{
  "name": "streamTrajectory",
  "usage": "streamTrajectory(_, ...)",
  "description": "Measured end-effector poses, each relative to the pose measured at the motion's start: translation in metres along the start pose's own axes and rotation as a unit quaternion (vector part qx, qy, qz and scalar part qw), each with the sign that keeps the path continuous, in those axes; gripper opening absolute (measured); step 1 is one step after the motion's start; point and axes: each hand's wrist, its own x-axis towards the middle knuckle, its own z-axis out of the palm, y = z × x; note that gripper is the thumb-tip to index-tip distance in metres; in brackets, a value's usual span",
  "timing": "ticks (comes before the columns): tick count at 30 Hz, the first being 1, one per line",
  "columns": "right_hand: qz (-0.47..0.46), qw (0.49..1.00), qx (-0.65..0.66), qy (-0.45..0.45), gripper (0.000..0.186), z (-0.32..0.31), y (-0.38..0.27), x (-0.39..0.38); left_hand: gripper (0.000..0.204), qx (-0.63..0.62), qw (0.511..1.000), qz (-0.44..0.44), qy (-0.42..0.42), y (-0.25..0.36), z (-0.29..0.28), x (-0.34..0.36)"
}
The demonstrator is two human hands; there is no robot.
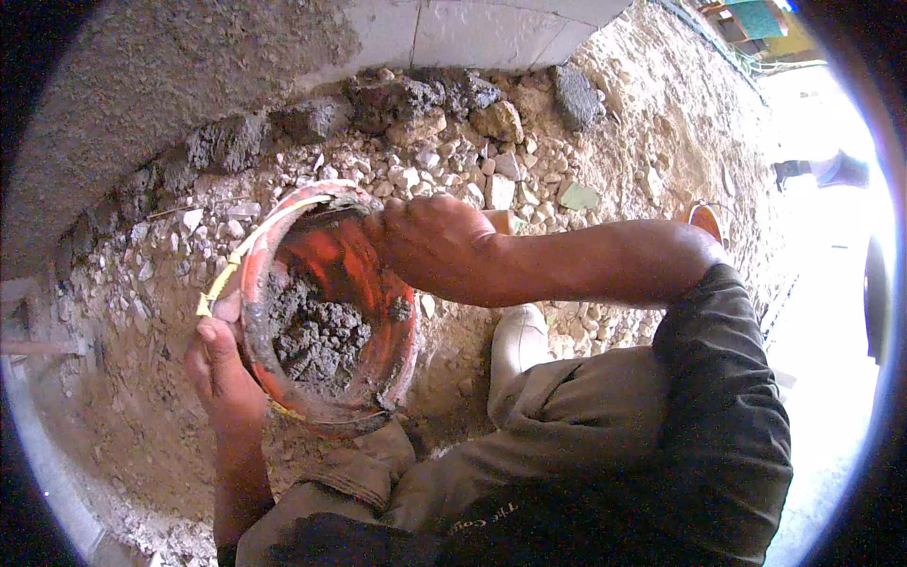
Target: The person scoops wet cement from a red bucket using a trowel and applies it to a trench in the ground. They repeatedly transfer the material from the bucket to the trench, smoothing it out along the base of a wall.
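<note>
An orange bucket [248, 283], its rim crusted grey, is tilted with its mouth toward me. Lumpy wet mortar [321, 333] lies low inside it, and grey smears coat its inner wall. A pale yellow bucket handle [231, 267] runs along the left rim. My left hand [225, 364] grips that rim, thumb up beside the handle's end. At the upper right of the mouth, my right hand [430, 241] is closed around a wooden-handled tool [501, 222]. Only the handle's butt pokes out behind the fist; the tool's working end cannot be made out.
Rubble and loose stones [501, 192] cover the ground beyond the bucket. A rough wall [217, 76], with pale blocks [491, 33] beside it, rises along the far side. My pale boot [520, 340] stands right of the bucket. Another person's leg [841, 170] shows at the far right.
</note>
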Motion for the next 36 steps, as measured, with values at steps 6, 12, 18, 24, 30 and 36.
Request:
streamTrajectory(6,0.048,0.953,0.148,-0.259,0.020,0.033,-0.010,0.019,0.058,-0.070,0.995,-0.013,-0.068,0.008,0.009,-0.002)
streamTrajectory(12,-0.424,0.876,-0.063,-0.221,0.013,0.116,0.028,0.049,0.062,-0.144,0.987,0.058,-0.049,-0.022,0.000,0.005)
streamTrajectory(18,-0.284,0.885,0.307,-0.203,0.029,0.093,0.009,0.029,0.052,-0.076,0.995,0.033,0.059,-0.015,0.008,0.000)
streamTrajectory(24,-0.284,0.870,0.356,-0.188,0.034,0.114,-0.007,0.020,0.057,-0.106,0.993,0.038,0.030,-0.014,0.007,0.003)
streamTrajectory(30,-0.192,0.819,0.510,-0.179,0.038,0.086,-0.039,-0.007,0.069,-0.032,0.999,0.013,0.021,-0.014,0.004,-0.004)
streamTrajectory(36,-0.205,0.827,0.516,-0.091,0.041,0.073,-0.036,-0.008,0.061,-0.108,0.987,0.058,0.107,-0.018,-0.005,-0.007)
